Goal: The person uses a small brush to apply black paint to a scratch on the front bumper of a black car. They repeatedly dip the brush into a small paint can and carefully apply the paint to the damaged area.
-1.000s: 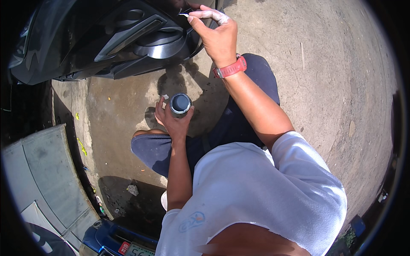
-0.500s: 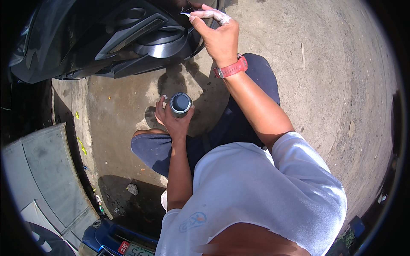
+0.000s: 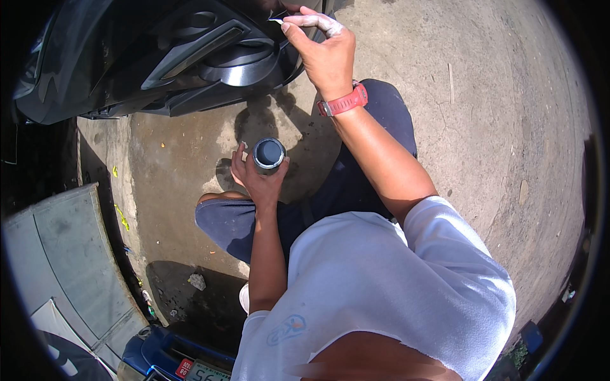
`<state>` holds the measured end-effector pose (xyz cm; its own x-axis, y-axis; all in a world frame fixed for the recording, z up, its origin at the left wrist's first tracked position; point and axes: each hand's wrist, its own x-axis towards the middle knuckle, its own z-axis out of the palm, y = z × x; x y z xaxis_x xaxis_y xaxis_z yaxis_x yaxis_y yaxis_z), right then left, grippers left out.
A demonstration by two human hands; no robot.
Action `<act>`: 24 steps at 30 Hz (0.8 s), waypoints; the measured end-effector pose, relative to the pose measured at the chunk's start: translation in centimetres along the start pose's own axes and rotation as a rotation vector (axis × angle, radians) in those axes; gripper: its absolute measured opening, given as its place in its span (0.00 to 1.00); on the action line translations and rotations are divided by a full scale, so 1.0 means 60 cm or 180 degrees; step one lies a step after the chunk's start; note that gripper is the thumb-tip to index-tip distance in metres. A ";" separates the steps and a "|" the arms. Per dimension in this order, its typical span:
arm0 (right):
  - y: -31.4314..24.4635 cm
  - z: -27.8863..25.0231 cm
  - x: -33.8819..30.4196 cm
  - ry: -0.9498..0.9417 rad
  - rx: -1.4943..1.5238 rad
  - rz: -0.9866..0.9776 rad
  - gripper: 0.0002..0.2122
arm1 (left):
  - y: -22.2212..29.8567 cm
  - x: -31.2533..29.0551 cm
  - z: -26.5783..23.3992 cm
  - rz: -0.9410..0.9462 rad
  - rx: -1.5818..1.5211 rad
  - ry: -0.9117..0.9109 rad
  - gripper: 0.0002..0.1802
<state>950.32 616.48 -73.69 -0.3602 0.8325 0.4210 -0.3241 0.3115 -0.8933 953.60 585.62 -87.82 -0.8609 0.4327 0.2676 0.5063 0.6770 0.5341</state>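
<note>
- White scrap (image 3: 276, 21) sits pinched between the thumb and forefinger of your right hand (image 3: 329, 54); pale smears coat that forefinger.
- Your right hand is raised beside the right edge of the glossy black vehicle body (image 3: 127, 70); you cannot tell from here whether the scrap touches the panel.
- Your left hand (image 3: 260, 184) grips the dark container (image 3: 268, 166), thumb on one side, fingers on the other, its round mouth facing up.
- That container is below the vehicle body's lower edge, over the concrete ground (image 3: 489, 114); whether its base rests there is hidden.
- Red strap of your wristwatch (image 3: 346, 101) circles your right wrist.
- Your navy trousers (image 3: 222, 222) show bent knees either side of the container.
- Toward the ground's left edge lie yellow scraps (image 3: 122, 218) and, nearer you, a pale lump (image 3: 197, 281).
</note>
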 end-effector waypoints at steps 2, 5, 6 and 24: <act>0.000 0.001 -0.001 -0.0025 -0.0038 -0.0039 0.06 | 0.001 0.000 0.000 0.0006 0.0053 -0.0001 0.46; 0.001 0.003 -0.002 -0.0050 -0.0132 -0.0130 0.06 | 0.003 -0.001 0.000 0.0005 0.0084 -0.0007 0.46; 0.002 0.004 -0.003 -0.0049 -0.0170 -0.0175 0.06 | 0.002 0.000 0.000 -0.0007 0.0090 -0.0012 0.46; 0.004 -0.007 0.005 0.0072 0.0425 0.0121 0.06 | 0.001 0.000 0.000 -0.0060 0.0008 -0.0032 0.46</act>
<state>950.51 617.04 -73.86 -0.3552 0.8531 0.3823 -0.4247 0.2170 -0.8789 953.64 585.67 -87.76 -0.8697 0.4259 0.2494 0.4902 0.6866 0.5369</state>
